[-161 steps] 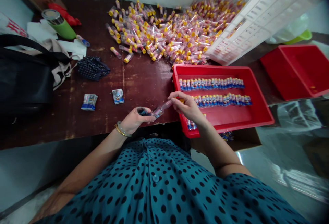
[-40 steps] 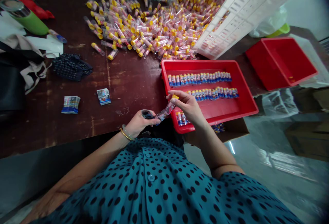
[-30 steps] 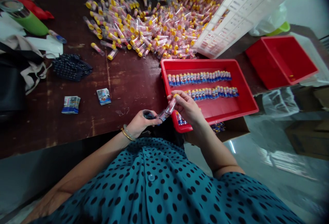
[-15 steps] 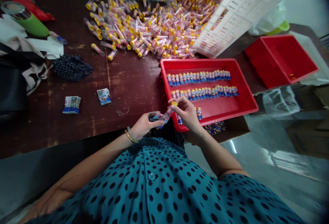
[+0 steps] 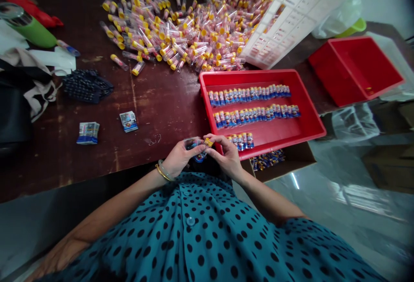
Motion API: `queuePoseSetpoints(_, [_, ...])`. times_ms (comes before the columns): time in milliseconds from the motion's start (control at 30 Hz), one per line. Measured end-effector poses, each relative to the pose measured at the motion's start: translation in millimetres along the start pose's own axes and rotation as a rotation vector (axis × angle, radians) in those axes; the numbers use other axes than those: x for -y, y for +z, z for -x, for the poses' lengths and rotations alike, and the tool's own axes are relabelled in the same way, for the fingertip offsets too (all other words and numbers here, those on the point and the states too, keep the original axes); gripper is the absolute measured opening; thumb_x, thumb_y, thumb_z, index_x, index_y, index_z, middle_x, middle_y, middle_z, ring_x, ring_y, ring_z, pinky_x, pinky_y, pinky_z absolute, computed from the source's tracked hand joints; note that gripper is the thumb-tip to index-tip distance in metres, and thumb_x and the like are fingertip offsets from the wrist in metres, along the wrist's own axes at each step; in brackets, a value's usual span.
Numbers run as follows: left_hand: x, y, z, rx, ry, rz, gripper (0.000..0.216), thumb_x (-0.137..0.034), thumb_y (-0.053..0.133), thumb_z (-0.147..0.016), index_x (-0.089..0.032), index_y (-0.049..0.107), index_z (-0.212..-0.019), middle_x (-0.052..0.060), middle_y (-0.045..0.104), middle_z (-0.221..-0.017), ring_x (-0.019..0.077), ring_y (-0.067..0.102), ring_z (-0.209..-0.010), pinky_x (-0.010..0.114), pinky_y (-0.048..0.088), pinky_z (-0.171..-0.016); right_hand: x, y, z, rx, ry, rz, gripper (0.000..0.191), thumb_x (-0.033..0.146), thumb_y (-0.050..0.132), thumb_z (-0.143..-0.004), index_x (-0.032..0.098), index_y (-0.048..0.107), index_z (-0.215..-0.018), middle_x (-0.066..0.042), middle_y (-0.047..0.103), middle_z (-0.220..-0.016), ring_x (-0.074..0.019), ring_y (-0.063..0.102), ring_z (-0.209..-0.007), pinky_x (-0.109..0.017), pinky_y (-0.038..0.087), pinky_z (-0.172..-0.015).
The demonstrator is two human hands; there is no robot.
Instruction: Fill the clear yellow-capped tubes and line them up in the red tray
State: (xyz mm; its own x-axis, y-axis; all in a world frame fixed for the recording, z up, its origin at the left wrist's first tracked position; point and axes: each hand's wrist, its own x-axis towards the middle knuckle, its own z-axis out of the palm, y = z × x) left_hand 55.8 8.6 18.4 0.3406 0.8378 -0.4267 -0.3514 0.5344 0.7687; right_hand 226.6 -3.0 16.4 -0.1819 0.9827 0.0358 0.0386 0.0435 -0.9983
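My left hand (image 5: 179, 158) and my right hand (image 5: 226, 157) meet at the table's near edge, both closed on one small clear tube with a yellow cap (image 5: 203, 149). A printed blue label is wrapped partly round the tube. Just right of my hands stands a red tray (image 5: 304, 105) holding rows of labelled tubes (image 5: 255, 114), with a short third row nearest me. A big heap of unlabelled yellow-capped tubes (image 5: 190, 32) lies at the back of the dark wooden table (image 5: 155, 105).
Two small packs of labels (image 5: 88, 133) lie left of my hands. Farther left are dark cloth (image 5: 86, 86), a bag, a green bottle (image 5: 27, 25). A white slotted rack (image 5: 291, 10) leans at the back right, beside an empty red bin (image 5: 355, 68). A cardboard box sits under the tray.
My right hand has brought the tube down from a slant over the tray's corner to my left hand, and both hands now close round it. The view has shifted slightly.
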Motion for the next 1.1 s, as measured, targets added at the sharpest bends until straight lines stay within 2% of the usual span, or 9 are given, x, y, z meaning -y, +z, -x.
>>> queuePoseSetpoints(400, [5.1,2.6,-2.3,-0.009,0.001,-0.044,0.032,-0.038,0.081,-0.071,-0.015,0.070,-0.090,0.002,0.068,-0.084,0.0144,0.061,-0.076,0.027,0.048,-0.073,-0.9,-1.8,-3.3,-0.016,0.011,-0.031,0.010,0.029,0.069,-0.084,0.020,0.065,-0.087,-0.005,0.069,-0.108,-0.0192,0.066,-0.103,-0.037,0.050,-0.097])
queuePoseSetpoints(500, [2.8,4.5,-3.7,-0.004,-0.051,-0.039,0.043,-0.044,0.074,-0.076,-0.014,0.068,-0.107,0.007,0.071,-0.092,0.0163,0.063,-0.077,0.029,0.049,-0.070,7.3,-47.4,-19.4,-0.152,-0.001,-0.006,0.011,0.031,0.065,-0.087,0.021,0.061,-0.090,-0.005,0.069,-0.106,-0.0168,0.067,-0.097,-0.033,0.053,-0.090])
queuePoseSetpoints(600, [2.3,0.2,-4.8,0.003,-0.098,-0.054,0.048,-0.044,0.072,-0.079,-0.013,0.064,-0.115,0.010,0.072,-0.095,0.0173,0.064,-0.077,0.029,0.049,-0.068,9.7,-127.4,-38.3,-0.350,0.039,0.217,0.023,0.034,0.062,-0.088,0.021,0.057,-0.106,-0.005,0.069,-0.101,-0.0150,0.068,-0.083,-0.029,0.056,-0.075])
queuePoseSetpoints(700, [5.3,-6.6,-6.0,0.006,-0.125,-0.056,0.044,-0.041,0.074,-0.077,-0.013,0.065,-0.110,0.008,0.071,-0.091,0.0167,0.064,-0.076,0.027,0.049,-0.066,-3.9,-190.9,-44.3,-0.316,0.349,0.627,0.029,0.030,0.068,-0.081,0.017,0.058,-0.106,-0.006,0.070,-0.086,-0.0142,0.066,-0.066,-0.026,0.054,-0.061])
queuePoseSetpoints(767, [7.9,-10.4,-5.3,0.003,-0.138,-0.043,0.038,-0.039,0.074,-0.077,-0.013,0.066,-0.104,0.007,0.070,-0.088,0.0167,0.064,-0.077,0.027,0.050,-0.066,-19.9,-206.1,-40.1,-0.213,0.542,0.803,0.027,0.027,0.069,-0.079,0.015,0.061,-0.102,-0.008,0.071,-0.086,-0.0148,0.066,-0.064,-0.026,0.053,-0.060])
queuePoseSetpoints(867, [10.7,-16.4,-0.4,-0.031,-0.125,-0.007,0.030,-0.040,0.072,-0.078,-0.015,0.066,-0.092,0.004,0.067,-0.077,0.0158,0.062,-0.071,0.025,0.048,-0.059,-37.3,-201.3,-32.1,-0.094,0.586,0.881,0.025,0.028,0.068,-0.080,0.017,0.063,-0.102,-0.010,0.073,-0.096,-0.0179,0.070,-0.077,-0.027,0.055,-0.065])
queuePoseSetpoints(933, [11.5,-23.1,3.2,-0.087,-0.083,0.015,0.030,-0.044,0.070,-0.079,-0.015,0.064,-0.086,0.001,0.061,-0.065,0.0139,0.058,-0.061,0.022,0.043,-0.051,-37.7,-194.5,-34.5,-0.153,0.528,0.964,0.027,0.031,0.067,-0.080,0.017,0.063,-0.103,-0.010,0.074,-0.097,-0.0209,0.071,-0.082,-0.030,0.055,-0.071])
queuePoseSetpoints(1000, [11.1,-33.6,4.6,-0.152,-0.040,0.031,0.034,-0.048,0.070,-0.078,-0.016,0.064,-0.086,0.000,0.058,-0.061,0.0130,0.055,-0.057,0.021,0.038,-0.045,-30.2,-185.2,-49.4,-0.202,0.433,1.021,0.026,0.036,0.067,-0.080,0.018,0.065,-0.098,-0.012,0.074,-0.097,-0.0245,0.071,-0.083,-0.035,0.055,-0.074])
queuePoseSetpoints(1100, [6.2,-54.2,3.7,-0.236,-0.026,0.058,0.039,-0.050,0.073,-0.073,-0.015,0.064,-0.087,-0.001,0.058,-0.062,0.0121,0.055,-0.055,0.020,0.035,-0.044,-9.8,-145.6,-95.0,-0.042,0.189,0.860,0.023,0.040,0.060,-0.086,0.020,0.065,-0.097,-0.010,0.073,-0.092,-0.0238,0.070,-0.082,-0.034,0.055,-0.072])
